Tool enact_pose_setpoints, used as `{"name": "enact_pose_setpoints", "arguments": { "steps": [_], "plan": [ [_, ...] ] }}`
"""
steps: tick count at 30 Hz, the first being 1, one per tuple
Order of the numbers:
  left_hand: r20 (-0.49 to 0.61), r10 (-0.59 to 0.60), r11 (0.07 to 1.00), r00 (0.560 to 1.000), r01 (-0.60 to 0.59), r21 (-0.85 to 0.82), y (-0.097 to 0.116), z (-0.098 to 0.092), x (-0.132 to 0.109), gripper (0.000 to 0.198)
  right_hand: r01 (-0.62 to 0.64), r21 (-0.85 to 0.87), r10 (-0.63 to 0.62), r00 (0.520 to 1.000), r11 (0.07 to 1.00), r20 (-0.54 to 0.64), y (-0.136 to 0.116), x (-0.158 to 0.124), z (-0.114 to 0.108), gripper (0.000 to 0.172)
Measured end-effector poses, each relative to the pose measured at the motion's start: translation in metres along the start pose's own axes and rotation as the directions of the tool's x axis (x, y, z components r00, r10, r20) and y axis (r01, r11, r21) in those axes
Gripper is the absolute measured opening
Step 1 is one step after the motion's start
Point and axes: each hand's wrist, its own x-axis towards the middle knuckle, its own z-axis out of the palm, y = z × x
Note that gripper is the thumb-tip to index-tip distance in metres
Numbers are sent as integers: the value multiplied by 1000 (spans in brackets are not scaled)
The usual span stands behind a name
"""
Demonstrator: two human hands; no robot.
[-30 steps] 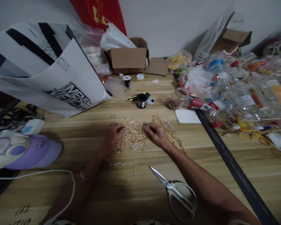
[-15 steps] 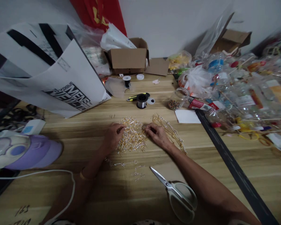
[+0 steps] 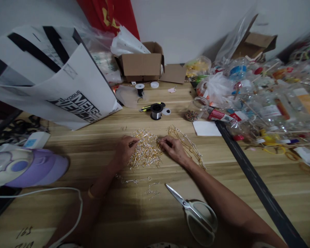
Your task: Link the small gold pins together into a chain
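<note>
A heap of small gold and silver metal jewelry pieces [image 3: 146, 150] lies on the wooden table [image 3: 98, 213] between my hands. At its left edge, my left hand [image 3: 125, 150] is closed in a pinch; whatever sits between the fingertips is too small to name. My right hand [image 3: 173, 148] pinches at the heap's right edge, its fingertips touching the pieces, and their contents cannot be made out. Beside the right hand, gold and silver chains [image 3: 188, 144] are laid out slantwise. Nearer to me rest a silver chain with a ring [image 3: 136, 180] and a short silver chain [image 3: 153, 193].
Scissors [image 3: 189, 210] lie by my right forearm. Behind the heap are a wire spool [image 3: 156, 112], a yellow-black cutter [image 3: 147, 107] and a jar of beads [image 3: 195, 110]. A white bag [image 3: 85, 82] and purple device [image 3: 38, 167] stand left; plastic bottles [image 3: 271, 106] crowd the right.
My left hand has shifted very slightly to the right along the heap's edge. My right hand and the surrounding things look the same.
</note>
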Motion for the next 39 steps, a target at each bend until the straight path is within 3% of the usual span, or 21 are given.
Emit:
{"name": "enact_pose_setpoints", "arguments": {
  "steps": [15, 21, 26, 29, 31, 35, 39],
  "plan": [
    [-5, 67, 997, 998, -67, 44, 2, -1, 2, 9, -21, 20, 21, 1000, 1000, -7, 2, 0, 2, 18],
    [-55, 78, 996, 995, -75, 47, 4, 0, 2, 15, -3, 46, 3, 1000, 999, -6, 4, 0, 2, 18],
    [115, 226, 974, 967, -226, -12, 22, -3, 1, 11, -16, 36, 16, 1000, 999, -4, 3, 0, 2, 19],
    [326, 348, 936, 879, -345, -69, 36, -3, -2, 14, -11, 20, 11, 1000, 1000, 0, 1, 0, 1, 19],
    [409, 383, 918, 829, -393, -63, 42, -1, -5, 14, -5, 10, 5, 1000, 1000, 3, 1, 0, 0, 20],
    [476, 383, 898, 792, -439, 8, 48, 2, -9, 15, -1, 17, 1, 1000, 1000, -7, 0, 0, 0, 20],
    [482, 385, 890, 787, -455, 32, 48, 4, -10, 18, 3, 19, -3, 1000, 1000, -3, -1, 0, 0, 19]
  ]
}}
